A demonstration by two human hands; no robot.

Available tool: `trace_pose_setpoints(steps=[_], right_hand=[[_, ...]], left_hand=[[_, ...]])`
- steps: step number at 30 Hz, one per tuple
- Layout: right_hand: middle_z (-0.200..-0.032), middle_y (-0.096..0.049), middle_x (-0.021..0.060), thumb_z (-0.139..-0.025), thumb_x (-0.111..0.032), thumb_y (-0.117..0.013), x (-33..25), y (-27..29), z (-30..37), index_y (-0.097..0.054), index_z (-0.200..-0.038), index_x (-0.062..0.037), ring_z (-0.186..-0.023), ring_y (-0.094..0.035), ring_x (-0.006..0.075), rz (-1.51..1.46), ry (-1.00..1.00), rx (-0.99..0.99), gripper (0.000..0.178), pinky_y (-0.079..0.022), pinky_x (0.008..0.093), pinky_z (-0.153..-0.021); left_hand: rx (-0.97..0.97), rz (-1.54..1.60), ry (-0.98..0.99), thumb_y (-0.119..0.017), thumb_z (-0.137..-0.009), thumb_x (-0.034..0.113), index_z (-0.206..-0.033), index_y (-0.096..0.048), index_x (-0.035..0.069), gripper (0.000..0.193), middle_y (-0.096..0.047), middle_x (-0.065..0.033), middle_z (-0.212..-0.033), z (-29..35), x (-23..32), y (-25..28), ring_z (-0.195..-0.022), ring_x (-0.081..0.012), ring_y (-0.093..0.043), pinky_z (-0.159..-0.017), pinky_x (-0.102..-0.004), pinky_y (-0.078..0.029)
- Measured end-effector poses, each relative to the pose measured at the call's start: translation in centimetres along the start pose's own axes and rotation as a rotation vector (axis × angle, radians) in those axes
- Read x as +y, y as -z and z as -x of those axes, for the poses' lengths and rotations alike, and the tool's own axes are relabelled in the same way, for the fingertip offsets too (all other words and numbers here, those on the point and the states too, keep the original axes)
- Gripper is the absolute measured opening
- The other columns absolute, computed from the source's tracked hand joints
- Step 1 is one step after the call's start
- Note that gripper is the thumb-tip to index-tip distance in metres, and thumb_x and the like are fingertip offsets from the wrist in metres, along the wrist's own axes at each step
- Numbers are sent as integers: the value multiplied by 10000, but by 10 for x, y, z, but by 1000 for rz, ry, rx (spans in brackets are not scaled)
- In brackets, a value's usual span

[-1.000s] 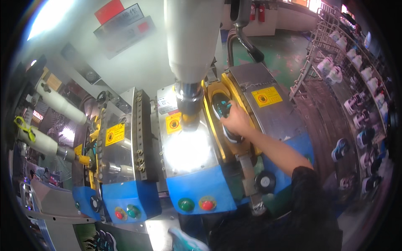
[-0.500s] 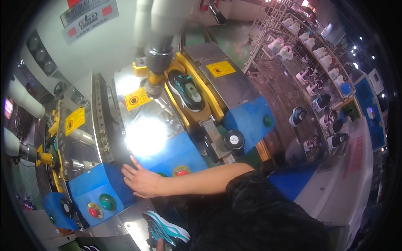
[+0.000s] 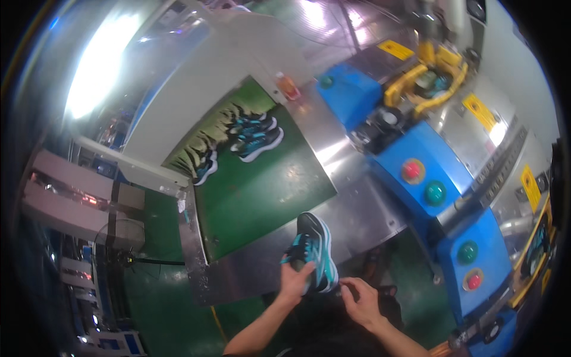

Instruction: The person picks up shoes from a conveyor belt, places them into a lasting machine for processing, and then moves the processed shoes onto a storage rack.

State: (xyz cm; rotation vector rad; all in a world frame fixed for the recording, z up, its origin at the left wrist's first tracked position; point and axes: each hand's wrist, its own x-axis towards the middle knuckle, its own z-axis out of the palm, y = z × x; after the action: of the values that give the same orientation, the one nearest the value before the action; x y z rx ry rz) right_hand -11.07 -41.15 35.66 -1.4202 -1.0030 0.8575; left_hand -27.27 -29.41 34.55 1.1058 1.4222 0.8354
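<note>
A black and teal sneaker (image 3: pixel 315 250) with a white sole is tilted up in front of me, toe pointing away. My left hand (image 3: pixel 295 281) is closed round its heel end, thumb over the collar. Just right of the heel, my right hand (image 3: pixel 361 302) has its thumb and forefinger drawn together near the sole's edge. Whatever lies in that pinch, if anything, is too small to make out. Beyond the shoe runs a green conveyor belt (image 3: pixel 279 196) with a metal frame. Several similar sneakers (image 3: pixel 259 143) stand on it by a strip curtain (image 3: pixel 205 134).
On the right stands a shoe press with blue panels (image 3: pixel 419 160), red and green buttons, and a yellow clamp (image 3: pixel 395 92) round another shoe. An orange bottle (image 3: pixel 288 87) is on the metal ledge. A fan (image 3: pixel 128 259) stands at the left.
My view has swung left from the presses to the conveyor. My right hand has left the blue panel and come beside the sneaker. My left hand still holds the sneaker, now raised before me.
</note>
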Motion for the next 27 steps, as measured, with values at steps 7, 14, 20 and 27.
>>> trace_pose_setpoints(steps=[7, 14, 20, 27], right_hand=[[-913, -669, 148, -843, -69, -622, -45, -40, -104, -634, -979, -5, -797, -665, 267, 398, 100, -146, 151, -513, 320, -737], [-916, -677, 142, -848, -61, -647, -58, -122, -196, -628, -1017, 38, -822, -676, 189, 444, -12, -4, 196, -526, 307, -758], [-1367, -423, 239, -775, -280, -750, -89, -253, -411, -362, -1352, 17, -1260, -433, 383, 573, 285, -600, 756, -376, 402, -1050], [-1118, -587, 200, -608, -249, -826, 11, -321, -666, -502, -1188, -36, -1041, -576, 369, 1456, 254, -871, 698, -483, 423, -877]], left_hand=[[-134, -162, -26, -822, -672, 240, -1388, -247, -17, 954, -516, -203, -1224, -141, -70, 4, -1157, -299, -507, -980, -380, -409], [-293, 5, -4, -752, -788, 270, -1378, -330, -24, 783, -408, -223, -1389, -224, -55, 67, -1257, -345, -452, -1056, -424, -366], [289, -730, -526, -641, -800, 145, -1193, -499, -62, 466, -515, -262, -1236, -387, -97, 258, -1157, -417, -479, -1010, -454, -376], [371, -862, -355, -544, -848, 44, -1257, -478, -25, 420, -464, -186, -1360, -413, -51, 296, -1275, -396, -403, -1086, -487, -302]])
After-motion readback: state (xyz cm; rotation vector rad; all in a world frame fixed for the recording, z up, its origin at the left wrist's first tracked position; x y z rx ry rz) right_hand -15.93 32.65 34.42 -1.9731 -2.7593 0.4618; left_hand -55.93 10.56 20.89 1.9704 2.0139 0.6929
